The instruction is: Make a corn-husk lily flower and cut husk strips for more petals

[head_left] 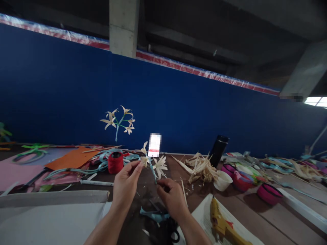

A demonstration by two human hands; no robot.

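Between my hands, above the table, is an artificial flower spray [151, 166] with cream petals and a stem wrapped in light blue. My left hand [129, 178] pinches one of its blossoms at the left side. Lower down, my right hand [170, 194] has its fingers closed round the bottom of the stem. Below my hands lie dark-handled scissors [173, 231] and a light blue strip [154, 215]. Another finished-looking flower spray [119, 122] stands upright against the blue wall.
A red thread spool [115, 162] and coloured paper [70, 158] lie left, behind a white box [51, 217]. Dried husks [200, 166], a black bottle [219, 149], a white cup [222, 180] and pink bowls [269, 194] stand right. A yellow glue gun [221, 217] lies in front. A lit phone [154, 145] leans at the back.
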